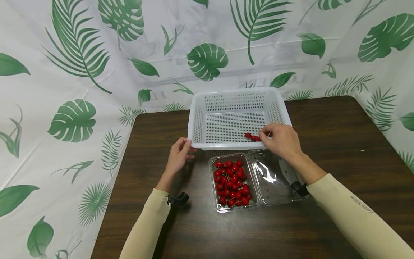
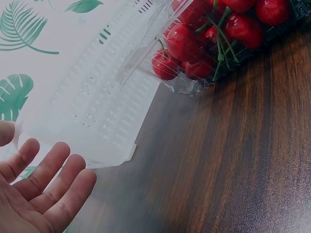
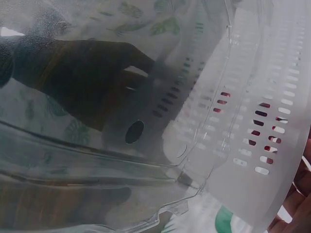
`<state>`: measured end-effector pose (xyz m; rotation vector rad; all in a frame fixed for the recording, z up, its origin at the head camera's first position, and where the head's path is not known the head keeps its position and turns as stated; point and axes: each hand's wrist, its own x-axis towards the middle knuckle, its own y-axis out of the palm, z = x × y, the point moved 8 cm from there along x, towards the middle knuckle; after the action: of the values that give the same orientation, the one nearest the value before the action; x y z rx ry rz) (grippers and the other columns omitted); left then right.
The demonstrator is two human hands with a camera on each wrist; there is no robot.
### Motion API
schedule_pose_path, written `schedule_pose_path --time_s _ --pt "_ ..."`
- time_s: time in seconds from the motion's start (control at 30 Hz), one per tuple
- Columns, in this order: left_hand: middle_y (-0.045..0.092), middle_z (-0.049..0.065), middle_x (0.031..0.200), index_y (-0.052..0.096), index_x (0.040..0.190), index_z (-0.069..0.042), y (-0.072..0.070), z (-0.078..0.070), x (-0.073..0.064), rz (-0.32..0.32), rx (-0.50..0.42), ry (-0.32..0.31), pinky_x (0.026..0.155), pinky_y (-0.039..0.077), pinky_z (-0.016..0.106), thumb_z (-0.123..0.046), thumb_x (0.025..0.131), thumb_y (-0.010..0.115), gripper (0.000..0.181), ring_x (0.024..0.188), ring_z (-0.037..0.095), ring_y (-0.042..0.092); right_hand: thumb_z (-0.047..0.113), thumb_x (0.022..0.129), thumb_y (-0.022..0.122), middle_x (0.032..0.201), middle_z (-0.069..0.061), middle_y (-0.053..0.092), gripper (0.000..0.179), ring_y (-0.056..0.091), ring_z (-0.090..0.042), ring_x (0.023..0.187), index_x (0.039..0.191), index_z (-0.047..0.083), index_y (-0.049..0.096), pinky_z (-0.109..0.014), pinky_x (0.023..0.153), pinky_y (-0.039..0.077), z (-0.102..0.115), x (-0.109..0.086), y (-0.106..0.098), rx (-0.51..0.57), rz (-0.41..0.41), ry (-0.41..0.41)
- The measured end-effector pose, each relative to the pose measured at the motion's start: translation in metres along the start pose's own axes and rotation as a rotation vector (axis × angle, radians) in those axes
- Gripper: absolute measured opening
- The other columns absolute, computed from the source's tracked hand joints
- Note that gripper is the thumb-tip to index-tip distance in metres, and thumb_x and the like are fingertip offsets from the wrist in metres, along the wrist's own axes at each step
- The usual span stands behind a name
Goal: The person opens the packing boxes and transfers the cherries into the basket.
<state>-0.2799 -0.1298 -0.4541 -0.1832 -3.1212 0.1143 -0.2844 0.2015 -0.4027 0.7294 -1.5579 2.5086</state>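
At the front left corner of a white slotted plastic basket [image 1: 231,145], my left hand [image 1: 177,155] pinches the rim between thumb and index finger. Its other fingers extend loosely below the rim in the left wrist view. My right hand [image 1: 282,138] reaches over the basket's front right side, thumb and index finger pinched at a cherry [image 1: 258,139]. Two more cherries [image 1: 250,136] lie beside it on the basket floor. Red patches show through the basket's slots in the right wrist view, where the right fingers [image 3: 291,208] are mostly cut off by the edge.
In front of the basket sits a clear plastic clamshell box [image 1: 221,209] full of red cherries [image 1: 230,181] with green stems. Its hinged lid [image 1: 268,180] lies folded back under my right forearm. The dark wooden table [image 1: 339,144] meets a leaf-printed cloth [image 1: 207,21] behind.
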Motion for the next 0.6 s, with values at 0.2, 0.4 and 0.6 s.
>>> schedule_pose_path --time_s 0.2,0.4,0.6 --pt "0.060 0.033 0.105 0.052 0.115 0.015 0.000 0.000 0.000 0.002 -0.005 0.002 0.080 0.050 0.069 -0.011 0.103 0.051 0.029 0.100 0.058 0.056 0.020 0.085 0.066 0.074 -0.001 0.068 0.012 0.061 -0.019 0.063 0.082 0.014 0.076 -0.040 0.051 0.047 0.000 -0.001 0.000 -0.012 0.008 0.003" --pt "0.060 0.032 0.105 0.051 0.116 0.016 0.000 0.001 0.000 0.004 -0.012 0.000 0.081 0.050 0.068 -0.011 0.103 0.051 0.030 0.101 0.059 0.056 0.021 0.086 0.067 0.077 -0.002 0.069 0.012 0.062 -0.019 0.065 0.086 0.014 0.077 -0.041 0.051 0.048 0.002 -0.002 -0.001 -0.021 0.014 -0.002" --pt "0.061 0.029 0.102 0.052 0.114 0.016 0.000 0.002 0.001 0.004 -0.017 -0.003 0.081 0.050 0.068 -0.011 0.103 0.051 0.029 0.101 0.059 0.056 0.019 0.085 0.069 0.081 -0.003 0.072 0.011 0.064 -0.020 0.066 0.089 0.012 0.077 -0.040 0.051 0.049 0.010 -0.006 -0.005 0.000 -0.011 -0.051"
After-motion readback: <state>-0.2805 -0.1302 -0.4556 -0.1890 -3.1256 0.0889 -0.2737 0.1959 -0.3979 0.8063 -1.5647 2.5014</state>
